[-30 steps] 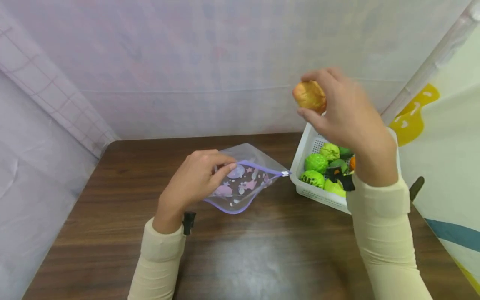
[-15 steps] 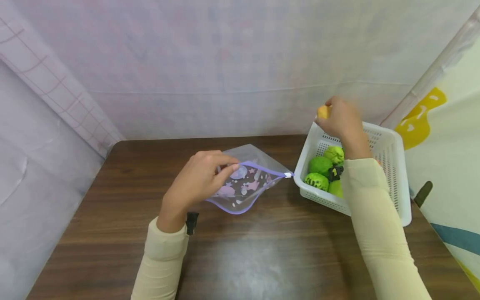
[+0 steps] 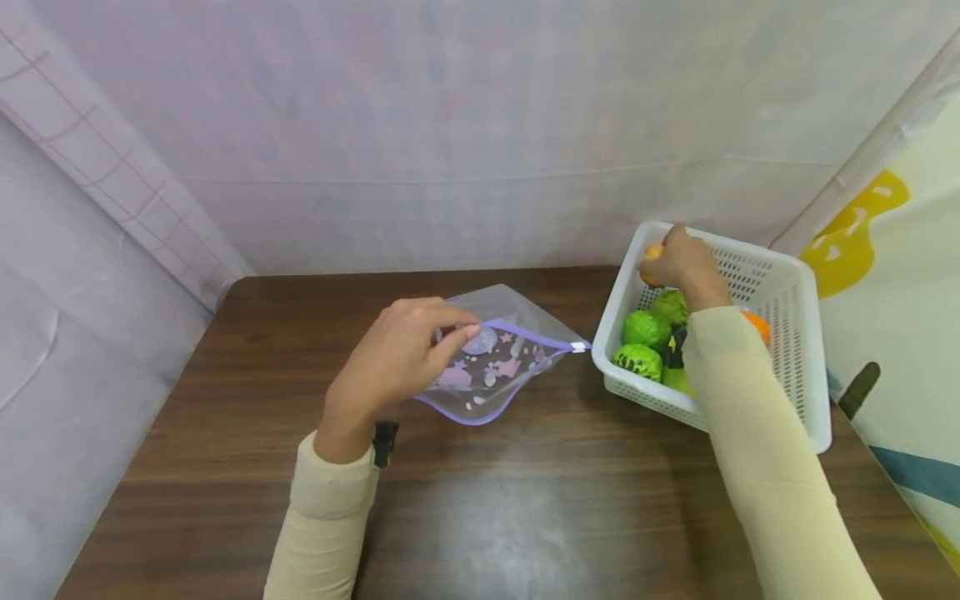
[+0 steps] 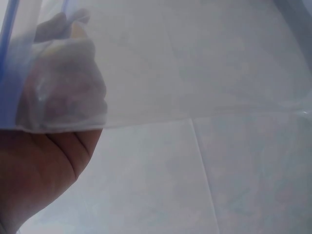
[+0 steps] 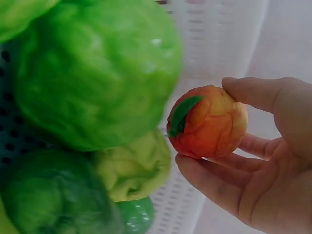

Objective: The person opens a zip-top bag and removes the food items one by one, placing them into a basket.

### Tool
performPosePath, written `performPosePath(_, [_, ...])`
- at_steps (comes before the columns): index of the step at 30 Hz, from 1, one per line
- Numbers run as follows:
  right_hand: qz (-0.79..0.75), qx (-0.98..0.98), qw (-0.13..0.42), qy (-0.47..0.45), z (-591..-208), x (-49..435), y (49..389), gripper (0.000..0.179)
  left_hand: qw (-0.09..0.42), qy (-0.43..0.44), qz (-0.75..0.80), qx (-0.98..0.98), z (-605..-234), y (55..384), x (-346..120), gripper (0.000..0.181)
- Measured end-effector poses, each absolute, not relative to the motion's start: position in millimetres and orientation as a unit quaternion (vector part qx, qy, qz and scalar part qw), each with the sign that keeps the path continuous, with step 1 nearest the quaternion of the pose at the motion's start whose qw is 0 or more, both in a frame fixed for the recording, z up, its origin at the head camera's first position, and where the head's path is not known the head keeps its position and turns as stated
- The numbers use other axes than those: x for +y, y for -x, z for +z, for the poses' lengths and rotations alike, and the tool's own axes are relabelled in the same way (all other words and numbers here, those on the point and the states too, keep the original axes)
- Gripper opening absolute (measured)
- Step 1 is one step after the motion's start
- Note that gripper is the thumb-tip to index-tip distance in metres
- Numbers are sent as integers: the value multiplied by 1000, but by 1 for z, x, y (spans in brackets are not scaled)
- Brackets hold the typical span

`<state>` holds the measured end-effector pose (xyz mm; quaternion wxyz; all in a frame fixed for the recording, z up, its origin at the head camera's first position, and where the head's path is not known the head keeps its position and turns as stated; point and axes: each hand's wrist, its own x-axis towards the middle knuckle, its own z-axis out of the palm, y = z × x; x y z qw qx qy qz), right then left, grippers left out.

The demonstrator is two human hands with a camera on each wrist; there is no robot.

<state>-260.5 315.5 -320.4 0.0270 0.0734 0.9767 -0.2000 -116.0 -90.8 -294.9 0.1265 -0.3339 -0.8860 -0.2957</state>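
Note:
In the head view my left hand (image 3: 401, 350) pinches the mouth edge of a clear zip bag (image 3: 498, 408) with purple trim and pink and white prints. The bag's mouth gapes, and its white slider (image 3: 578, 347) sits near the basket. Through the clear plastic, the left wrist view shows the curled fingers. At the basket's far left corner, my right hand (image 3: 686, 262) holds a small toy peach (image 5: 209, 122), orange-red with a green leaf. Thumb and fingertips grip its sides, just beside a big green ball-shaped vegetable (image 5: 97, 73) in the right wrist view.
The white perforated basket (image 3: 813, 367) stands at the right on the dark wooden table (image 3: 465, 508). Inside are several green toy vegetables (image 3: 647, 331) and an orange item (image 3: 757, 325), partly covered by my right sleeve. Fabric hangs behind the table.
My right hand has carried the peach down and to the right, from above the basket to inside its far left corner. The left hand still pinches the bag in place.

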Motion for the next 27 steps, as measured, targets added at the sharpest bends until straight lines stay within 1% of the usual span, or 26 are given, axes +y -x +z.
performPosePath(9, [-182, 976, 97, -72, -333, 322, 261, 61, 124, 336, -296, -885, -297, 116, -90, 18])
performPosePath(11, [-178, 977, 94, -73, -333, 323, 261, 61, 126, 338, -297, -884, -297, 117, -89, 18])
performPosePath(15, [-183, 977, 80, -78, -332, 324, 259, 56, 130, 340, -298, -882, -297, 117, -89, 18])
performPosePath(20, [-184, 977, 77, -73, -326, 325, 257, 52, 132, 341, -297, -882, -296, 117, -88, 18])
performPosePath(27, [-158, 982, 90, -54, -309, 322, 257, 62, 134, 337, -291, -885, -295, 117, -87, 17])
